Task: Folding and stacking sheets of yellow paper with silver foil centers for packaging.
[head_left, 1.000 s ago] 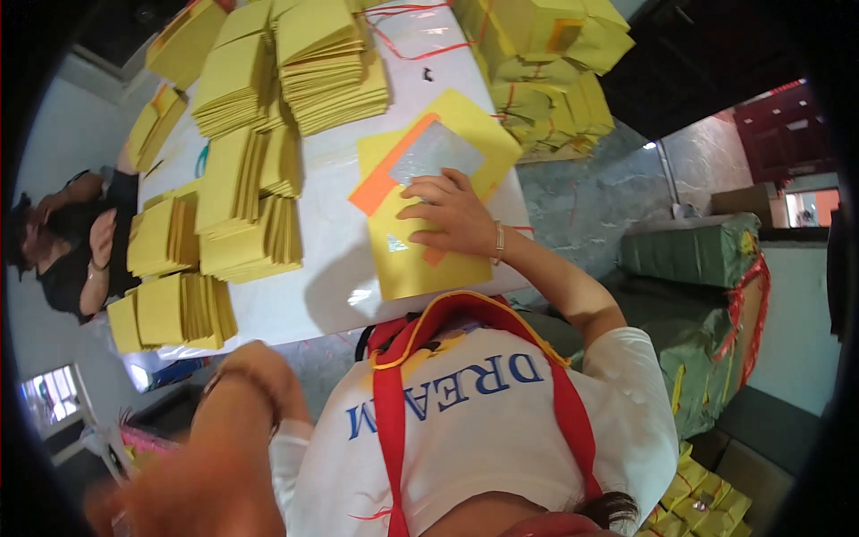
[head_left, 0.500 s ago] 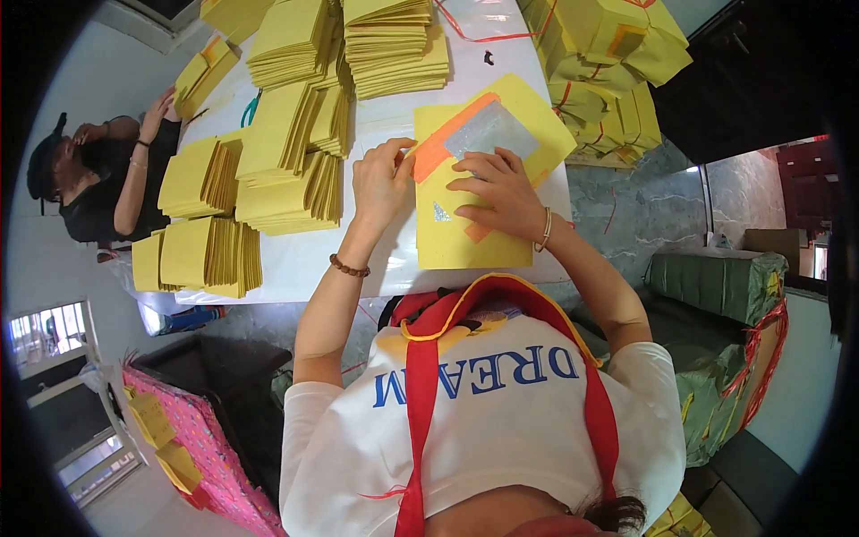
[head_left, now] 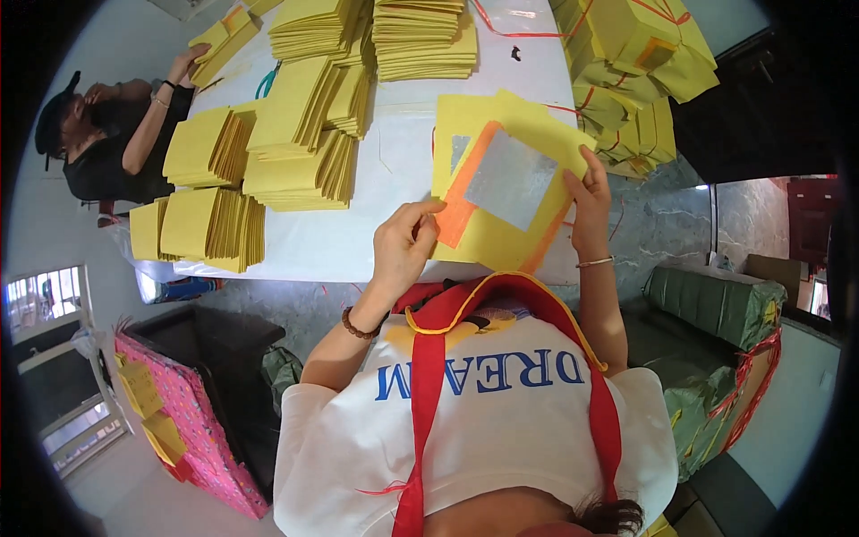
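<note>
A yellow paper sheet [head_left: 501, 251] with a silver foil square [head_left: 512, 181] and an orange paper strip [head_left: 463, 219] along its left side is tilted near the table's front edge. My left hand [head_left: 404, 246] pinches it by the strip's lower left edge. My right hand [head_left: 591, 201] grips the right corner, thumb and fingers closed on it. Behind and partly under it lies another yellow paper sheet [head_left: 455, 112], on which a bit of silver shows; the rest is hidden.
Several stacks of folded yellow paper [head_left: 300, 170] cover the left and far side of the white table [head_left: 358, 242]. Bundles tied with red string [head_left: 640, 125] stand at the far right. A person in a black cap [head_left: 116, 143] handles yellow paper at far left. Green wrapped bales [head_left: 707, 295] stand at right.
My right hand has gone from lying spread over the paper to gripping its right corner. The top sheet has turned and come nearer me, uncovering part of the sheet behind.
</note>
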`<state>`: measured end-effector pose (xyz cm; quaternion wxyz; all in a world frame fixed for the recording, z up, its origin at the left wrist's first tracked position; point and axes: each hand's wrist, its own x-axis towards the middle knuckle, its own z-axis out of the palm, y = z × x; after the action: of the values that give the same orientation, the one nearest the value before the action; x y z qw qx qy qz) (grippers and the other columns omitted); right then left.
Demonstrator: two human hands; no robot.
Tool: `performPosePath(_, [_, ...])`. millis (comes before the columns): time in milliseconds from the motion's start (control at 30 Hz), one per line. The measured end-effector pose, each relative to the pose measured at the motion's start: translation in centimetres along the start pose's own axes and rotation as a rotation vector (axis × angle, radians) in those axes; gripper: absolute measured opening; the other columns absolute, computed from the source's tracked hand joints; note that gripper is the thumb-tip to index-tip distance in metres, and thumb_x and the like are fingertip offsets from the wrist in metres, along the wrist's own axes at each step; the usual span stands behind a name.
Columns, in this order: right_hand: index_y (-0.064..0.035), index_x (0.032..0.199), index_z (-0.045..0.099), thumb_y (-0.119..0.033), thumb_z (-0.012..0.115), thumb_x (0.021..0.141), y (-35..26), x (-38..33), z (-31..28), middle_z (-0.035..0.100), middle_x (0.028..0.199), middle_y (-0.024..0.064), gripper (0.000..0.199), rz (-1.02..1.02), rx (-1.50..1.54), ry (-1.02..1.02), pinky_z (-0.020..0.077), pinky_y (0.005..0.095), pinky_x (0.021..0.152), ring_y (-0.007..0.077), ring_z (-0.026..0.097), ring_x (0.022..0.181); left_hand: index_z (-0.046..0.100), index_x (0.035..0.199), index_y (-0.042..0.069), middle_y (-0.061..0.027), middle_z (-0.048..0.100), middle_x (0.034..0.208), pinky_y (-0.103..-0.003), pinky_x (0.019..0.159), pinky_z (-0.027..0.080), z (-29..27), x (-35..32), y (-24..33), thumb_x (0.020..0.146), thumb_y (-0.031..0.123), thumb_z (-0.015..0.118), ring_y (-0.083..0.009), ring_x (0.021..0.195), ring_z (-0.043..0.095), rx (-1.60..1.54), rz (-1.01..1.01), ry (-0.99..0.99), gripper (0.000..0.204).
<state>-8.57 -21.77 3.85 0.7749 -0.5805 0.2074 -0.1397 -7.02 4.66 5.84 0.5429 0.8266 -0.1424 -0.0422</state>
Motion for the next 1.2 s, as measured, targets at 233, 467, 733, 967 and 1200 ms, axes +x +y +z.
performPosePath(233, [-0.0074,0.116,0.058,-0.004,0.06,0.082,0.0,3.8,2.0,0.043,0.077,-0.0068,0.034,-0.117,-0.412,-0.096,0.0332,0.0167,0.058,0.0015,0.04,0.07,0.062,0.1,0.001,-0.0009,0.05,0.062,-0.022,0.051,0.038,0.1,-2.1,-0.9,0.081,-0.001,0.051,-0.0067,0.054,0.045,-0.134,-0.093,-0.017,0.022])
performPosePath(467, [-0.0114,0.112,0.061,-0.01,0.063,0.079,0.4,5.7,3.3,0.047,0.071,-0.0029,0.033,-0.567,-0.897,-0.148,0.033,0.0229,0.054,0.0075,0.036,0.06,0.061,0.101,0.001,0.0055,0.042,0.059,-0.019,0.049,0.031,0.0,-2.5,-1.2,0.084,0.0,0.049,-0.0026,0.055,0.036,-0.306,-0.303,-0.107,0.022])
performPosePath(733, [-0.0112,0.108,0.062,-0.014,0.065,0.076,0.3,6.1,3.0,0.05,0.076,0.0024,0.033,-0.686,-1.078,-0.153,0.0362,0.0283,0.057,0.0151,0.044,0.063,0.061,0.101,0.001,0.0045,0.041,0.058,-0.02,0.049,0.032,0.0,-2.5,-1.3,0.084,0.001,0.049,-0.003,0.055,0.036,-0.284,-0.324,-0.138,0.021])
performPosePath(967, [-0.0125,0.108,0.062,-0.018,0.065,0.075,0.5,6.3,2.6,0.052,0.078,0.0026,0.033,-0.727,-1.12,-0.156,0.0385,0.0298,0.06,0.0171,0.048,0.067,0.062,0.098,0.004,-0.0032,0.054,0.063,-0.028,0.054,0.04,-1.3,0.0,0.8,0.082,0.011,0.057,-0.014,0.054,0.05,0.187,-0.15,-0.214,0.018])
performPosePath(1200, [-0.0138,0.107,0.063,-0.019,0.065,0.075,0.5,6.0,2.8,0.056,0.083,0.0033,0.033,-0.732,-1.189,-0.128,0.0405,0.0306,0.063,0.0186,0.052,0.071,0.057,0.116,0.014,-0.0136,0.047,0.122,-0.043,0.091,0.034,1.1,2.2,3.2,0.072,0.019,0.067,-0.0305,0.111,0.042,0.492,0.562,-0.222,0.046])
